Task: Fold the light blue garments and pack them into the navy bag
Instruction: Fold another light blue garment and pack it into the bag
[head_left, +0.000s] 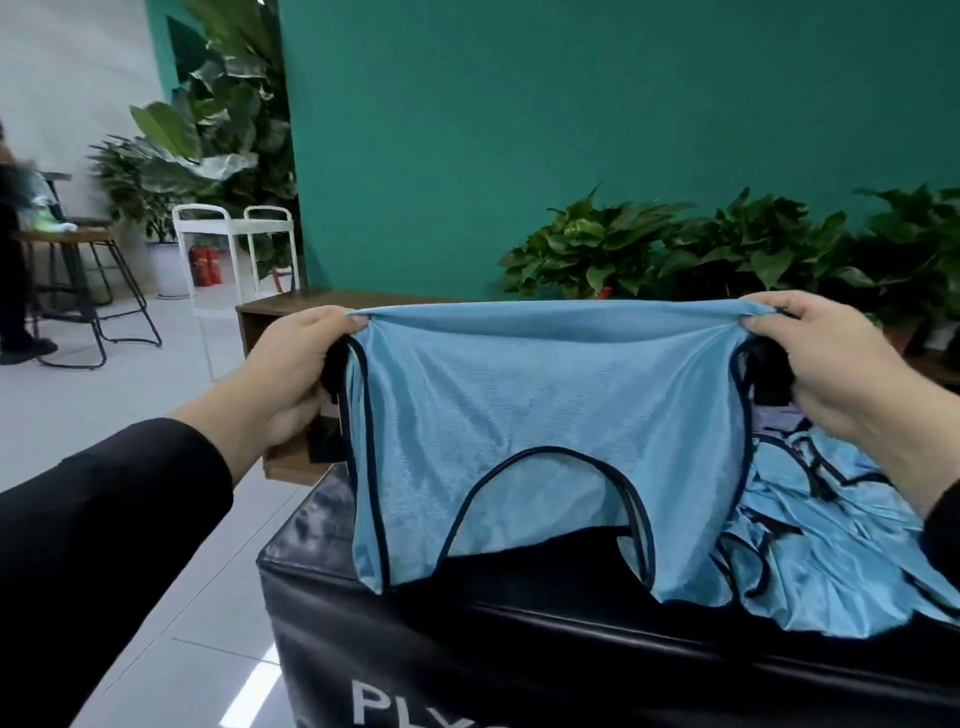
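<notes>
1. Light blue vest (545, 405): sleeveless, thin shiny fabric, dark piping along the armholes and neckline. Held up in the air, spread flat and upside down, with the hem edge at the top and the neck opening hanging at the bottom. Its lower straps hang just over the near top edge of the black box (467, 623).
2. Left hand (291, 374): black sleeve; thumb and fingers pinch the top left corner of the vest.
3. Right hand (826, 364): thumb and fingers pinch the top right corner of the vest; the edge between the two hands is pulled nearly taut.
4. Pile of blue garments (831, 525): same fabric and dark trim, lying crumpled on the right part of the box top, behind and beside the held vest.
5. Black box: padded, glossy surface, white lettering on the near face, partly cut off by the frame.
6. The navy bag cannot be picked out with certainty.
7. Wooden bench (291, 312): behind the box, low, brown.
8. Potted plants (727, 244): a row along the green wall (571, 130).
9. White trolley (234, 244): standing on the tiled floor to the left, near stools (98, 291) and a tall leafy plant (218, 114).
</notes>
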